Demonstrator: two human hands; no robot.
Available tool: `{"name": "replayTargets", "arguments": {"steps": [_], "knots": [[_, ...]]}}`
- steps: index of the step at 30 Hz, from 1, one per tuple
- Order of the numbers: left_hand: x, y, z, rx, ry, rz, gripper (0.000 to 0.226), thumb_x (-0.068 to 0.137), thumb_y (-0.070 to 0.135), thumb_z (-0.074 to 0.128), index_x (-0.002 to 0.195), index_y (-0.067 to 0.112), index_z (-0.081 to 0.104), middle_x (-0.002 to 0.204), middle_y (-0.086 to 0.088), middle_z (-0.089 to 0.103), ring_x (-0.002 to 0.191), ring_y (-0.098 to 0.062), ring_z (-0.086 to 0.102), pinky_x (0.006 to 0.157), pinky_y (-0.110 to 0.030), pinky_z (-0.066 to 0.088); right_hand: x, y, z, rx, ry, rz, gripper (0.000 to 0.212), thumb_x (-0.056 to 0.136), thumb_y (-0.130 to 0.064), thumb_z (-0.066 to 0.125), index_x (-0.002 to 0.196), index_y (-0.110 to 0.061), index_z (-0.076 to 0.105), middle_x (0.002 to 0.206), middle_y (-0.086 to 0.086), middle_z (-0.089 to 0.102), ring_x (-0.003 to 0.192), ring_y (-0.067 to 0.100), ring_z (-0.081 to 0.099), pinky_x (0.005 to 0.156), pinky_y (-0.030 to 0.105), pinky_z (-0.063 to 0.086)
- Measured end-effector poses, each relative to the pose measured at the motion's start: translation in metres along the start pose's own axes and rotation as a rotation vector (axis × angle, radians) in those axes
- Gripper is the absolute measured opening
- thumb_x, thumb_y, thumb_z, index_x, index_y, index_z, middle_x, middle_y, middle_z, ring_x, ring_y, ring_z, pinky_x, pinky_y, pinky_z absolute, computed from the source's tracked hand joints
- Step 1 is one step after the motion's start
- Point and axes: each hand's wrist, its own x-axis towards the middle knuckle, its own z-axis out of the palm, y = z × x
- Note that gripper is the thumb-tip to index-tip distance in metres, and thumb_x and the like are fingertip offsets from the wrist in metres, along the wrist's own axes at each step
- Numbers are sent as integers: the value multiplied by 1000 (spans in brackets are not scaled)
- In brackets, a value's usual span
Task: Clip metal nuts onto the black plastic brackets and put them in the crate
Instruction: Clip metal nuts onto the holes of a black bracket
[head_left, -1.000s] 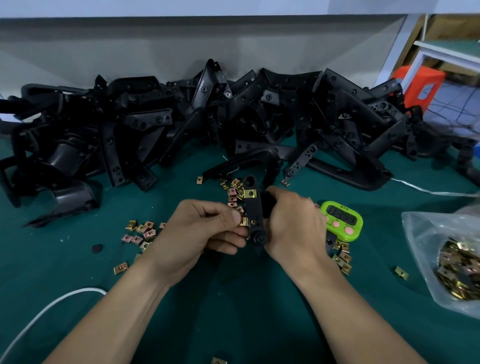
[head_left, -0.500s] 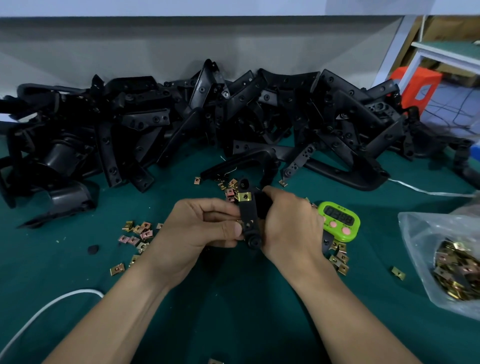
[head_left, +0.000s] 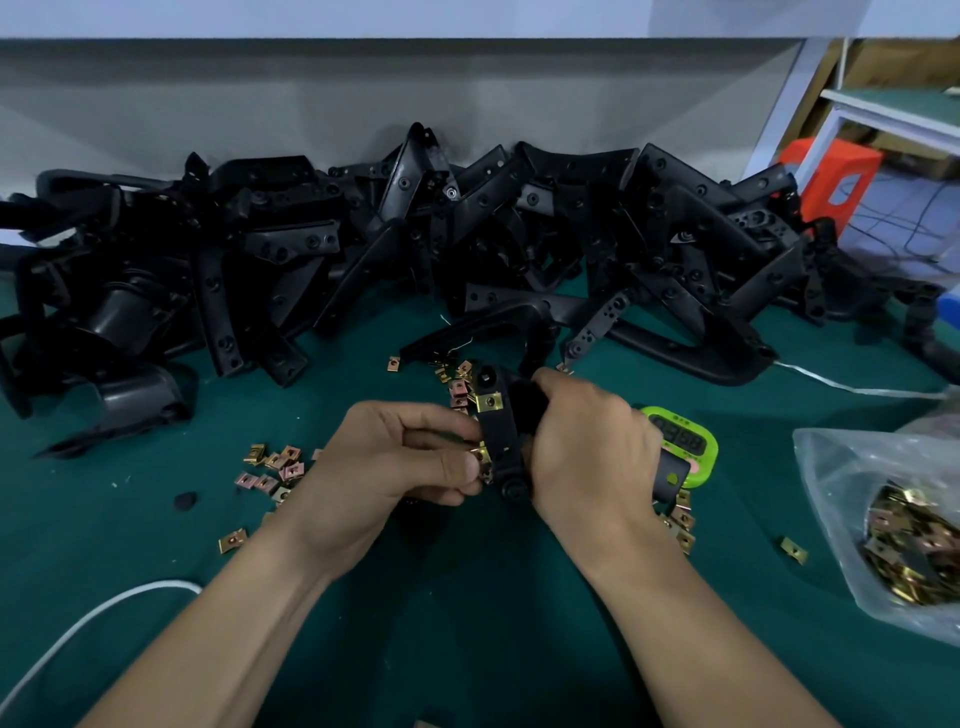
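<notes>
Reviewing the green desk (head_left: 78, 519) from the largest items down, I found the heap of black plastic brackets (head_left: 519, 244) along its far side and no crate in view. My right hand (head_left: 587, 452) was wrapped round the one bracket (head_left: 500, 436) in work, held upright above the desk. My left hand (head_left: 395, 462) pinched a metal nut (head_left: 483, 457) against the bracket's left edge, below a nut already clipped on (head_left: 490, 401). The risk, in my judgement, was that a skewed push could seat the nut off its hole, or that it could spring away among the loose nuts (head_left: 275, 467) lying nearby. The green timer (head_left: 685, 441) showed digits too blurred to read, and no brand or label was legible.
</notes>
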Motion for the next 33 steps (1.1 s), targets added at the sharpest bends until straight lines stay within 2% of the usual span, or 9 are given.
{"name": "replayTargets", "arguments": {"steps": [5,7,11,16,18,22,24,29,33], "knots": [[-1,7,5,116,39,-40,40,56,2,79,95,11,76,73,-25,72,58,-23,69,52,-25,54,-1,1,-1,-19,-38,-13,25,73,0,55,79,-24,50,57,-7,37,58,26,40,58,34,25],[-1,10,4,144,39,-42,39,54,0,78,91,13,78,72,-28,71,58,-24,68,52,-25,54,-2,1,0,-26,-46,-25,25,73,0,56,78,-24,50,58,-6,38,58,27,43,58,34,27],[-2,12,6,196,-19,-77,42,55,-1,76,96,8,77,66,-23,70,57,-23,67,52,-25,53,-2,1,1,-8,-59,-50,24,73,-5,61,79,-26,49,59,-8,35,58,26,43,55,33,29],[-2,10,12,139,28,-57,38,54,0,74,81,25,83,67,-19,71,59,-23,67,54,-25,55,-1,1,-1,-40,-68,-30,28,72,-1,59,82,-26,51,60,-7,38,58,26,42,55,33,28],[-2,8,15,104,65,-58,38,53,3,75,88,17,79,64,-17,70,55,-21,65,51,-24,53,0,1,-2,-61,-62,-25,28,72,-1,59,84,-27,52,62,-6,40,59,26,42,56,34,27],[-2,4,21,105,121,-69,55,52,8,79,106,14,71,61,-10,67,46,-14,54,45,-19,42,-2,-2,-3,-63,-60,-40,24,75,-8,59,84,-27,48,67,-6,42,60,25,41,57,33,28],[-2,3,22,117,121,-62,58,57,1,83,112,13,72,61,-9,68,44,-13,50,45,-17,39,-3,-3,-3,-54,-51,-41,23,75,-10,60,83,-27,47,67,-6,42,59,24,39,57,32,28],[-4,0,26,103,125,-29,42,72,-14,73,103,14,78,60,-7,66,45,-12,44,44,-16,38,-4,-4,-1,-46,-55,-30,24,76,-11,61,82,-28,45,65,-7,39,58,22,38,55,32,26],[-2,3,27,124,96,9,32,70,0,77,97,17,80,65,-5,67,52,-13,52,49,-16,41,0,-3,0,-8,-77,-19,24,75,-12,62,81,-27,46,63,-8,37,57,21,40,51,31,24]]}}
